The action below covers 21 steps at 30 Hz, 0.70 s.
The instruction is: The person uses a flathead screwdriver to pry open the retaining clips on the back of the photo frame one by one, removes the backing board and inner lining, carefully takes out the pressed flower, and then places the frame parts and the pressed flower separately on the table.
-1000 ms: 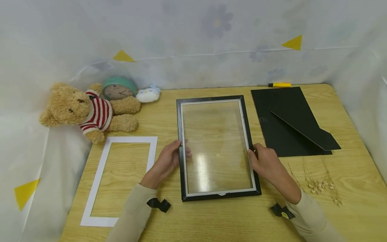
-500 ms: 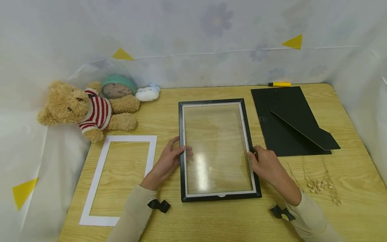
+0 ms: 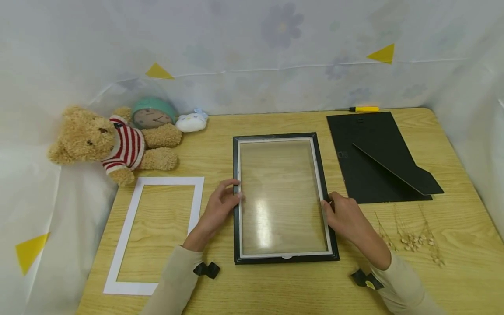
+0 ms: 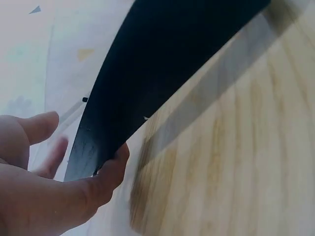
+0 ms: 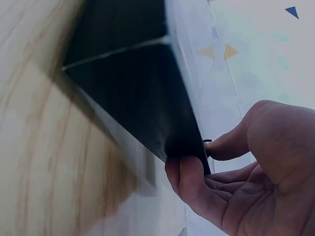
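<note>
A black picture frame (image 3: 326, 186) with a white inner lip and a clear pane (image 3: 281, 192) lies face down at mid-table in the head view. My left hand (image 3: 215, 208) is at its left side. In the left wrist view, lower fingers (image 4: 115, 169) curl under the frame's edge, while the thumb (image 4: 42, 128) stands off it. On the opposite side my right hand (image 3: 348, 216) grips the frame's edge, thumb above and fingers (image 5: 192, 179) beneath. Both wrist views show the frame's side wall tilted over the wooden table, with a shadow along it.
Left of the frame lies a white mat border (image 3: 124, 245). A black backing board (image 3: 378, 153) with its stand, a yellow screwdriver (image 3: 366, 109) and dried flowers (image 3: 415, 240) lie right. A teddy bear (image 3: 130, 142), clock (image 3: 153, 114) and small plush (image 3: 192, 121) sit back left.
The frame's far end has come down toward the table. My left fingers, earlier seen through the pane beneath the frame, have drawn back to its left edge. The right hand keeps its grip.
</note>
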Motion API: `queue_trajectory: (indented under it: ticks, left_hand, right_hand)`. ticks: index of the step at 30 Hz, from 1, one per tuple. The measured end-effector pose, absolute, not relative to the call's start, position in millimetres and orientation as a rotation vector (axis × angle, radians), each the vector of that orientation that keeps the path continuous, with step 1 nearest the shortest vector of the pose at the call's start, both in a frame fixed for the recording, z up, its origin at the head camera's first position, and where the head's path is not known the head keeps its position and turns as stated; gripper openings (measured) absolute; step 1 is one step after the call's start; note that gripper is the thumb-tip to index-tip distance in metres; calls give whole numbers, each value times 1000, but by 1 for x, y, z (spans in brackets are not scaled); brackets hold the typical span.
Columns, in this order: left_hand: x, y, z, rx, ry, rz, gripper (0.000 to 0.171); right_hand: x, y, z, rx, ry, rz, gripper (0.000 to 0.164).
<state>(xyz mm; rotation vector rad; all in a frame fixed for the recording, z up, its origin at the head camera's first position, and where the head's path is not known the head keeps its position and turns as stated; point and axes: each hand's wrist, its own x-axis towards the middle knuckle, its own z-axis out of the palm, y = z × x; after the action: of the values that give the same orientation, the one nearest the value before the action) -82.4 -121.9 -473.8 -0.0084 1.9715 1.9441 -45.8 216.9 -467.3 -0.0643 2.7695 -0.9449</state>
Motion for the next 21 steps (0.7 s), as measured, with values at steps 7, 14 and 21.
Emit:
queue_trajectory:
  ticks: [7, 14, 21]
  left_hand:
    - [-81, -120, -474, 201, 2131, 1796, 40]
    - [-78, -120, -469, 134, 2227, 1690, 35]
    - [-72, -114, -461, 178, 2377, 1594, 32]
  right_hand:
    - [-45, 217, -469, -53, 2750, -938, 30]
    - [-41, 217, -472, -70, 2753, -913, 28]
    - [-37, 216, -473, -63, 2757, -900, 29]
